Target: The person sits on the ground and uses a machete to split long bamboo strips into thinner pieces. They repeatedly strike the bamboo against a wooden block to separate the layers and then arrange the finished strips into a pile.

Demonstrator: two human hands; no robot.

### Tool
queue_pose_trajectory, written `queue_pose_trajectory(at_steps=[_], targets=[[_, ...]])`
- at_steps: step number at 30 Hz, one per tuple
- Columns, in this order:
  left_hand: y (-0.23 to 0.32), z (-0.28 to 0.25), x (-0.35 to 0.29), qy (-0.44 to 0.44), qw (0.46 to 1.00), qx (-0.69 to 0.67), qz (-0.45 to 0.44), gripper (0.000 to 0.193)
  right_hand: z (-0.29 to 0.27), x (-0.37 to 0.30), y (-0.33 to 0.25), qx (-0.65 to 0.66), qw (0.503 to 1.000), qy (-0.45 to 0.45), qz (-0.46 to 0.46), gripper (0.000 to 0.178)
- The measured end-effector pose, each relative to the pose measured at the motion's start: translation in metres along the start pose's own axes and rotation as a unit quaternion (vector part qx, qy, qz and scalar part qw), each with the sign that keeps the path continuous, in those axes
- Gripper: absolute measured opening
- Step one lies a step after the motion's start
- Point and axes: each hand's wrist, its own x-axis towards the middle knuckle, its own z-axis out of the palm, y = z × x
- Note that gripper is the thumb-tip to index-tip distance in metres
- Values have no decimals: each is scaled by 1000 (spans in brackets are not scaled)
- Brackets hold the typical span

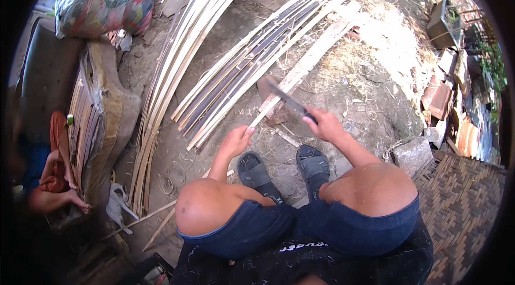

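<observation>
Pale bamboo strip (259, 119) is pinched in my left hand (234, 141), its fingers closed on the near end. From there the strip runs away to the upper right, over a small block (276, 114) on the ground. My right hand (326, 126) is wrapped round the dark handle of a knife (290, 101). Its blade points up and left, at or just above the strip; I cannot tell whether they touch. Motion blurs the blade's tip. Both hands are out in front of my bent knees.
Two long bundles of strips, a pale bundle (185, 52) and a darker bundle (257, 57), lie ahead and left. A stuffed sack (104, 7) sits far left. Another person's leg (60, 198) and a pale cat (118, 207) are at left. Bricks (437, 96) and a woven mat (458, 199) lie right.
</observation>
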Motion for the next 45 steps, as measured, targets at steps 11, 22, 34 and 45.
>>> queue_pose_trajectory(at_steps=[11,22,34,45], targets=[[-32,-32,-26,-26,997,-44,-58,52,1,-6,13,10,999,21,-42,39],[-47,-32,-45,7,992,-119,-33,45,-4,4,34,-16,999,29,-36,43],[-109,-63,-74,24,995,-42,-84,36,-29,4,46,-1,989,135,64,40],[-18,-27,-23,89,947,279,136,34,-41,8,74,-18,971,148,189,36]])
